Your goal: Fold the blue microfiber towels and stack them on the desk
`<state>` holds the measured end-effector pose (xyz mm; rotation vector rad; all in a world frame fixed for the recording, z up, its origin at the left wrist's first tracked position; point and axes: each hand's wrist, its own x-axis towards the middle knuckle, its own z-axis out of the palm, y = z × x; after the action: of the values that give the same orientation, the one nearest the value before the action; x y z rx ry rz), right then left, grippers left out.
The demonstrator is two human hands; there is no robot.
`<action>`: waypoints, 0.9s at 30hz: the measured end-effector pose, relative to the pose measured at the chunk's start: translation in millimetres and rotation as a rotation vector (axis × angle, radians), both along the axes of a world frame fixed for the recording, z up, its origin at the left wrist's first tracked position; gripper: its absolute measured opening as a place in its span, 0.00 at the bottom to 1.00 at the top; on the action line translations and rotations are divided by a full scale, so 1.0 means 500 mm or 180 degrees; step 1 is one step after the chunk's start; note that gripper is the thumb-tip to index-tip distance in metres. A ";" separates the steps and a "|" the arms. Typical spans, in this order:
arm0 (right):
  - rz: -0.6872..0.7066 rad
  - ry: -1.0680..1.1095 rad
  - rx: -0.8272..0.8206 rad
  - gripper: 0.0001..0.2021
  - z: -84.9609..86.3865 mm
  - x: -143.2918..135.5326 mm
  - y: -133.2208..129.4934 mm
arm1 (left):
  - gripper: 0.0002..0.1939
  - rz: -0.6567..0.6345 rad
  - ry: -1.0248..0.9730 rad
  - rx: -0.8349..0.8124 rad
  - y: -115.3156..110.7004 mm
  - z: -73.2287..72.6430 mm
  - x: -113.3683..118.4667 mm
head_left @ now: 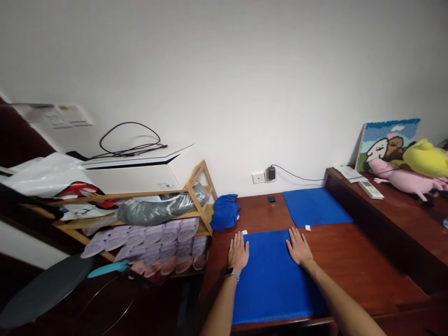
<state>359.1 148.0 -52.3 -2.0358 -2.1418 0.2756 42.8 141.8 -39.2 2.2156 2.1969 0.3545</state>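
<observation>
A blue cloth (pixel 269 284) lies spread out at the front of the brown wooden desk (pixel 371 266). On its far left corner rests my left hand (pixel 238 254), flat with fingers extended, wearing a watch at the wrist. My right hand (pixel 300 248) lies flat over the far right corner, its fingers stretched out. Neither hand grips anything. Behind, to the right, a second blue cloth (pixel 317 206) is laid flat with a small white tag at its near edge. At the back left sits a bunched blue cloth (pixel 225 213).
A wooden rack (pixel 201 198) on the left bears a white box (pixel 140 175) and several purple slippers (pixel 154 235). Along the right, a raised ledge (pixel 402 214) carries a pink plush toy (pixel 402 179), a remote control (pixel 371 190) and a picture. A black charger (pixel 271 173) is plugged into the wall.
</observation>
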 end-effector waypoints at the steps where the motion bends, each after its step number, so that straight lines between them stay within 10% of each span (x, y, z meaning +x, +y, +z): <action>1: -0.0018 -0.0044 -0.0034 0.37 0.000 -0.001 0.001 | 0.33 0.0002 -0.0012 -0.0003 0.000 0.000 0.003; 10: 0.0054 0.0097 -0.0396 0.38 0.035 0.013 0.007 | 0.33 -0.0081 -0.0057 -0.0069 0.003 0.026 0.003; 20: 0.0981 0.0048 0.0231 0.33 0.028 -0.050 -0.016 | 0.31 -0.1308 -0.0093 0.0058 -0.026 0.031 0.257; 27: 0.1016 0.0148 -0.0028 0.33 0.017 -0.028 -0.006 | 0.31 -0.1232 -0.0099 -0.0144 -0.022 0.004 0.270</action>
<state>345.0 145.1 -43.7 -1.6662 -2.4334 0.3699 177.9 130.6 -37.4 2.5136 1.6853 0.3225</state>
